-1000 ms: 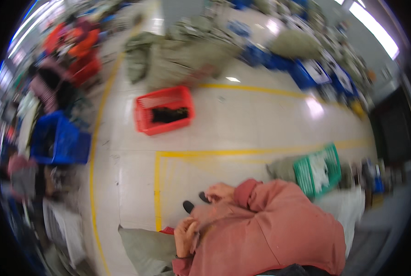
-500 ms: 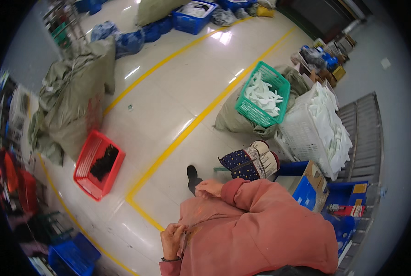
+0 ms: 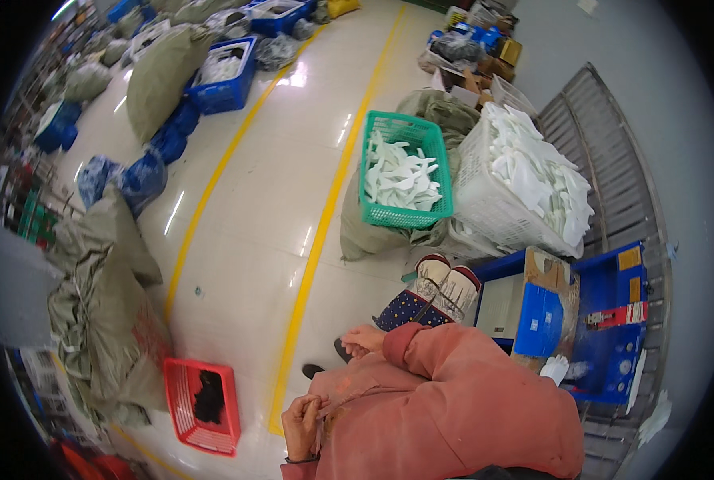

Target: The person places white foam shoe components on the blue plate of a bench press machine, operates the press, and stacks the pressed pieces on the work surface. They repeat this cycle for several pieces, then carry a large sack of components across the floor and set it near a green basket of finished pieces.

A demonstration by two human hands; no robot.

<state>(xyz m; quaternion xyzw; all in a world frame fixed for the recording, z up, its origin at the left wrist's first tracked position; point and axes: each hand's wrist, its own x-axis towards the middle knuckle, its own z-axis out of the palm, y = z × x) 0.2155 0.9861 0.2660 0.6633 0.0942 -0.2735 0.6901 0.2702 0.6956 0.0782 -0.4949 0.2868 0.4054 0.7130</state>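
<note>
A pinkish-red garment covers my body and lap. My left hand, a dark band at its wrist, has its fingers closed on the garment's worn, frayed edge. Out over the far end of the lap, my right hand is closed with curled fingers; what it holds, if anything, is hidden. Just beyond it lies a padded dark blue and cream item with dots. Dark shoes show below my hands.
A green basket and a white crate hold white gloves. Blue bins stand at right beside a metal rack. A red basket with dark contents sits at lower left, near large sacks. Yellow lines mark the floor.
The view has swung left to right across the room, so the floor, baskets and sacks sit differently in it. My left hand stays on the garment edge; my right hand remains closed.
</note>
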